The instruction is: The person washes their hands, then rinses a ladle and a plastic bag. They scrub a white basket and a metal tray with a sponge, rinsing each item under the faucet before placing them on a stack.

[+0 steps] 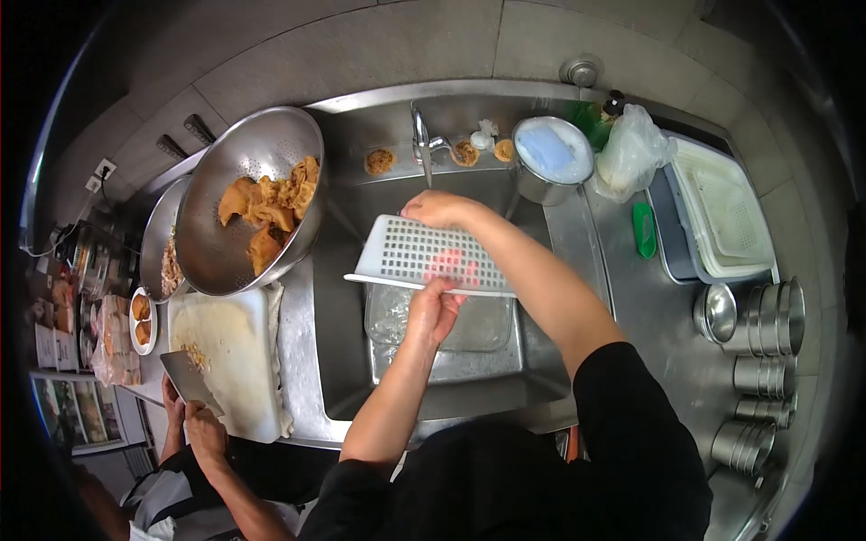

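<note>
Over the steel sink [347, 361], a white perforated basket [397, 243] is held tilted, with something pinkish red showing through its holes. My left hand [435, 311] grips the basket's near rim from below. At the far edge, my right hand [437, 209] is closed on the basket just under the faucet [420, 135]; its fingertips are partly hidden. Beneath the basket, a clear plastic container [487, 329] lies in the sink.
Left: a big colander [203, 230] with brown chunks, a cutting board [244, 338] and a co-worker's hands [206, 433] with a cleaver [191, 380]. Right: a soapy pot [541, 189], plastic bag [631, 153], green scrubber [644, 230], white baskets [762, 257] and stacked steel containers [785, 316].
</note>
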